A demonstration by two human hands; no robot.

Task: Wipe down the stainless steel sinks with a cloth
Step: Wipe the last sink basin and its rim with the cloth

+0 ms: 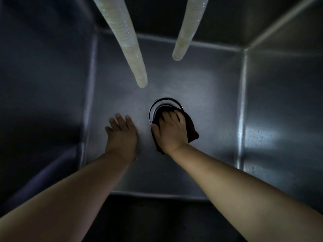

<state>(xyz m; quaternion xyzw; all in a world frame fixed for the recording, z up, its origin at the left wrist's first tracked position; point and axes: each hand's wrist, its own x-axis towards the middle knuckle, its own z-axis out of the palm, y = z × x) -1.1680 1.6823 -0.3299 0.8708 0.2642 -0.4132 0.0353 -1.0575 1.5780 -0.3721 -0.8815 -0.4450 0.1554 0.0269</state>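
Note:
I look straight down into a deep stainless steel sink in dim light. My right hand presses a dark cloth onto the sink floor, over the near edge of the round drain. The cloth sticks out to the right of the palm and below the wrist. My left hand lies flat on the sink floor just left of the cloth, fingers spread, holding nothing. Both bare forearms reach down from the lower edge of the view.
Two pale ribbed hoses hang into the basin from above: a longer one over the left middle and a shorter one to its right. Steel walls rise on all sides; the right wall carries water drops.

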